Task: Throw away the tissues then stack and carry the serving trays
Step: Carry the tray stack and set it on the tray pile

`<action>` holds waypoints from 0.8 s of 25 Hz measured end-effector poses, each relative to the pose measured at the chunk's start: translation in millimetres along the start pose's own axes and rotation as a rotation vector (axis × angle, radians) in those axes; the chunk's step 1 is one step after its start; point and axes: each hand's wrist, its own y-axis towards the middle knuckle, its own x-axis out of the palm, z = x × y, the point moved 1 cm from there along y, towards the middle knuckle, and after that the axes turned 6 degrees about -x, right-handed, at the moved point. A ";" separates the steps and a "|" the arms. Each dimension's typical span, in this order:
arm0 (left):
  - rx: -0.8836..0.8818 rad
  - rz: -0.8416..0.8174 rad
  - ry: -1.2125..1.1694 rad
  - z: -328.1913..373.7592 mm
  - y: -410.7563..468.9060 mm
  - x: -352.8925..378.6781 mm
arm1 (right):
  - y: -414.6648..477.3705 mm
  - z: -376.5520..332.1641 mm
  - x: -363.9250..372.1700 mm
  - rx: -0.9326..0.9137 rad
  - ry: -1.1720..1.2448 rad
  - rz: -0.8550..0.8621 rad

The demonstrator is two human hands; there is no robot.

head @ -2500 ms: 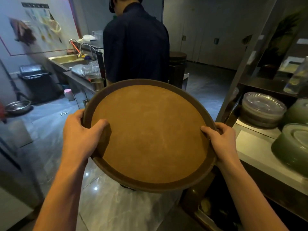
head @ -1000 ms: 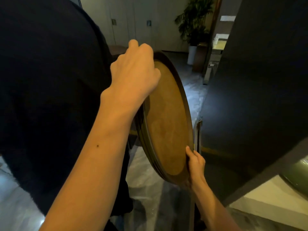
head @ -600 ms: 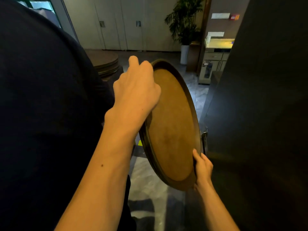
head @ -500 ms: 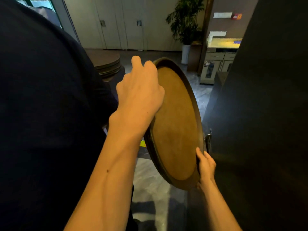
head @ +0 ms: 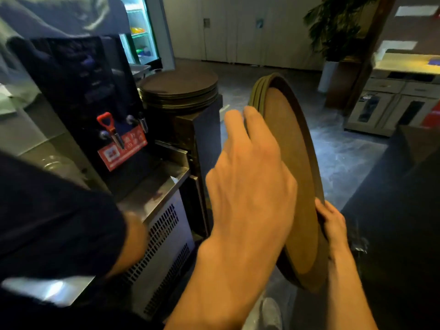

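I hold a stack of round brown serving trays [head: 295, 167] tilted almost on edge in front of me. My left hand [head: 250, 186] wraps over the stack's upper left rim, its back toward the camera. My right hand [head: 333, 222] grips the lower right rim from behind. Several rims show at the stack's top edge. A second pile of the same brown trays [head: 181, 89] lies flat on a dark cabinet [head: 202, 129] ahead on the left. No tissues are visible.
Another person's dark sleeve and arm [head: 59, 222] fill the lower left. A black water dispenser [head: 83, 96] with taps stands on a steel counter [head: 154, 191]. Lit fridge [head: 140, 32] behind, potted plant [head: 333, 32] and cabinets [head: 385, 110] far right, a dark wall [head: 404, 222] right.
The other person's back no longer blocks the left; the dispenser, counter and flat tray pile have come into view. The trays stay tilted on edge in both hands.
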 end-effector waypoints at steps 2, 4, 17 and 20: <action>-0.044 0.018 -0.015 -6.3 25.2 28.1 | 53.3 -14.8 10.4 -0.018 -0.012 -0.048; -0.134 0.048 -0.063 -9.1 61.8 56.5 | 113.8 -36.4 21.8 -0.053 -0.023 -0.104; -0.511 0.350 -0.239 -106.6 260.2 179.2 | 362.4 -118.0 186.0 -0.198 -0.205 -0.419; -0.571 0.365 -0.308 -147.9 299.2 196.3 | 397.2 -120.2 237.6 -0.216 -0.247 -0.440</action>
